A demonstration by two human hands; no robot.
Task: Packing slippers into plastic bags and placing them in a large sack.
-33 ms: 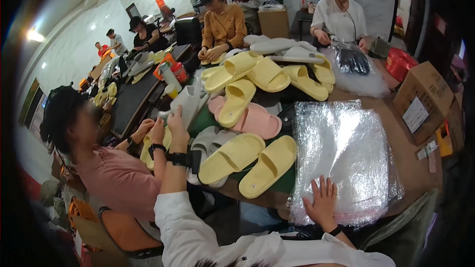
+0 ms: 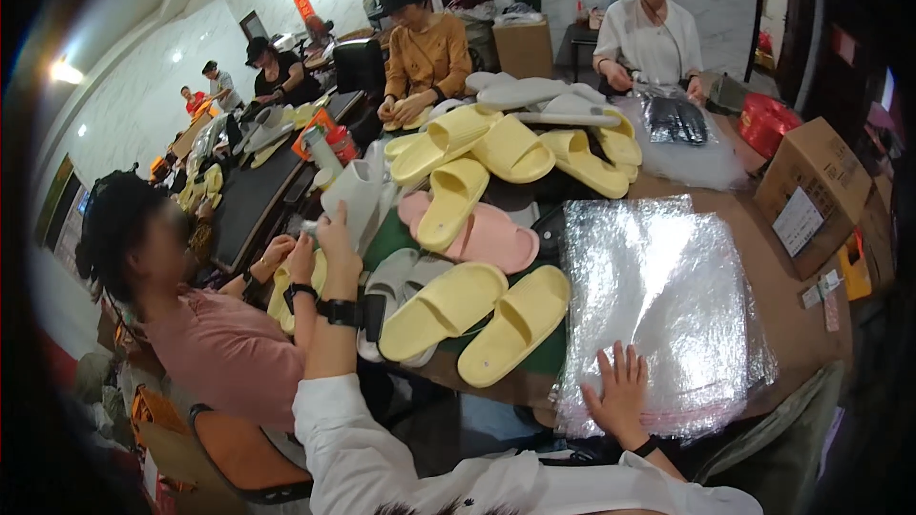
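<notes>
My left hand [image 2: 336, 236] is raised at the left side of the table, fingers closed at the lower end of a light grey slipper [image 2: 355, 189]. My palm partly hides that grip. My right hand [image 2: 618, 393] lies flat, fingers spread, on a stack of clear plastic bags [image 2: 658, 277]. Between my arms a yellow slipper [image 2: 444, 310] lies beside another yellow slipper [image 2: 515, 324] at the table's near edge. Behind them a pink slipper [image 2: 496, 238] is partly covered by a yellow slipper [image 2: 452, 202].
More yellow and grey slippers are heaped at the table's middle. A cardboard box [image 2: 811, 186] and a red bundle [image 2: 769, 124] stand at the right. A co-worker in pink [image 2: 224, 353] sits close by my left arm. Two co-workers [image 2: 429, 52] [image 2: 658, 38] work across the table.
The whole view has shifted slightly. My left hand sits a little lower against the light grey slipper; my right hand stays flat on the bags.
</notes>
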